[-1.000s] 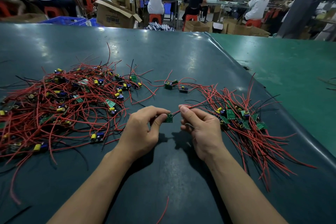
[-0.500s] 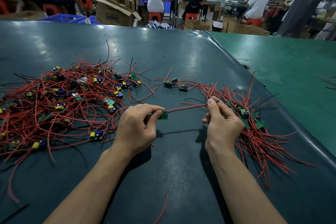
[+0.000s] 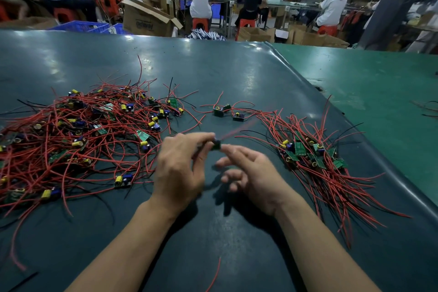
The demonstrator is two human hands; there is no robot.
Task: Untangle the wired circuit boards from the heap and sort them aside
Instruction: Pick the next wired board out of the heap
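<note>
Between the two piles on the dark table mat [image 3: 237,73], the left hand [image 3: 177,170] pinches a small green circuit board [image 3: 216,145] at its fingertips, the board held above the mat with its red wire [image 3: 239,128] blurred and streaming up and away toward the far right. Just right of that board, the right hand [image 3: 254,178] is loose, its fingers spread and lightly bent, gripping nothing that can be made out; whether a fingertip touches the board is lost in blur. Left of the held board sprawls the heap [image 3: 78,135], a broad tangle of red and black leads with many boards and yellow capacitors buried in it, plainly the larger mass. Right of the board lies the sorted bundle [image 3: 315,156], fewer boards clustered together with their wires combed out roughly parallel toward the near edge. Beyond the board, two boards [image 3: 227,111] sit apart from both piles. By this showing the work is well short of half done: one board is freed and in hand, awaiting placement, and most remain knotted.
</note>
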